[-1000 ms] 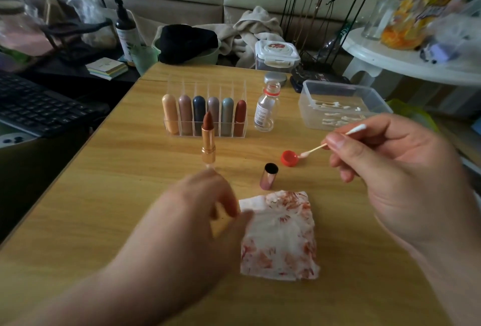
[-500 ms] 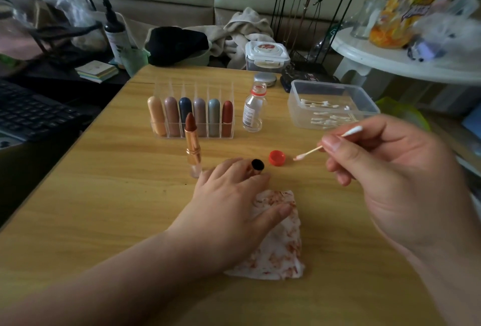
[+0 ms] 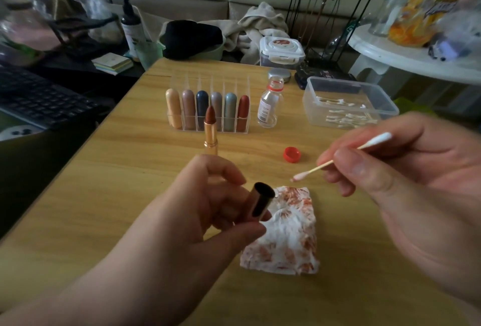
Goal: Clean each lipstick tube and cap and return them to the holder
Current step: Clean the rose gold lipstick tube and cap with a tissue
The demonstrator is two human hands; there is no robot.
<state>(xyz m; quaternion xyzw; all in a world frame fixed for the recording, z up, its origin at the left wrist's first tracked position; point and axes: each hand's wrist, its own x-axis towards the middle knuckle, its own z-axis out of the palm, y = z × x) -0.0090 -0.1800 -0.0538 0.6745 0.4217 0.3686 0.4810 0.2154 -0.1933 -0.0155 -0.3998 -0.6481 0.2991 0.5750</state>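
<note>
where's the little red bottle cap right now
In the head view the red bottle cap lies on the table just right of centre, in front of the clear bottle, beyond the stained tissue and right of the standing lipstick.

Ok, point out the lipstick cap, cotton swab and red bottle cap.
lipstick cap (image 3: 261,204), head view, on its metallic side wall below the open mouth.
cotton swab (image 3: 317,167), head view, on the wooden stick near the pinkish tip.
red bottle cap (image 3: 292,154), head view, at its centre.

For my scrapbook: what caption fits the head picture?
Left hand holds lipstick cap; right hand pinches cotton swab.
</note>
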